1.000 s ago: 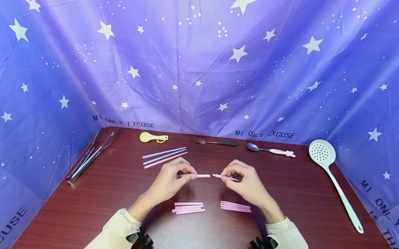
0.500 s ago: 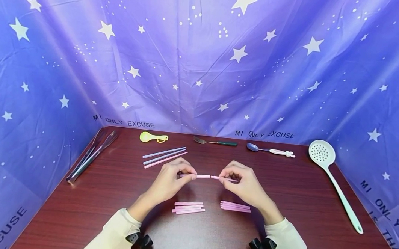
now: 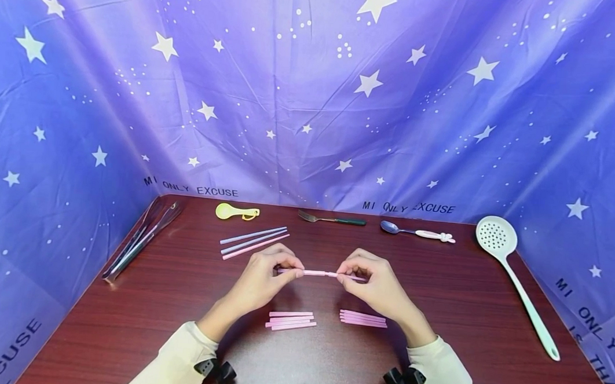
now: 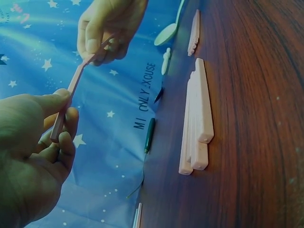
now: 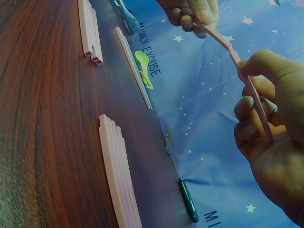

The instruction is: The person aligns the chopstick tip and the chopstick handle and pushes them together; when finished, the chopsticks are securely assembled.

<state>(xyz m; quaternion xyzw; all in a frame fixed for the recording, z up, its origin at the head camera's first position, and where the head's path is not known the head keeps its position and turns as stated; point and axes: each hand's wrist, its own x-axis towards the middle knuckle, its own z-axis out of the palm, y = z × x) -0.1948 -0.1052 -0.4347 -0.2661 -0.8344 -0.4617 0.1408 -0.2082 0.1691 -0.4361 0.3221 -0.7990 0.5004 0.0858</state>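
Observation:
Above the middle of the table, my left hand pinches a pink chopstick half between thumb and fingers. Facing it, my right hand pinches a second, slimmer pink chopstick half. The two halves meet end to end in a line, with a narrow step showing at the joint; how deep one sits in the other I cannot tell. Below the left hand lies a pile of pink chopstick halves, with hollow ends visible in the right wrist view. Another row of pink halves lies below the right hand.
Long blue and pink chopsticks lie beyond the left hand. Along the back edge are a yellow measuring spoon, a fork and a spoon. A whisk lies far left, a white skimmer far right.
My right hand has moved slightly left, closing the gap between the two chopstick halves so that their ends now meet. The left hand has stayed nearly still.

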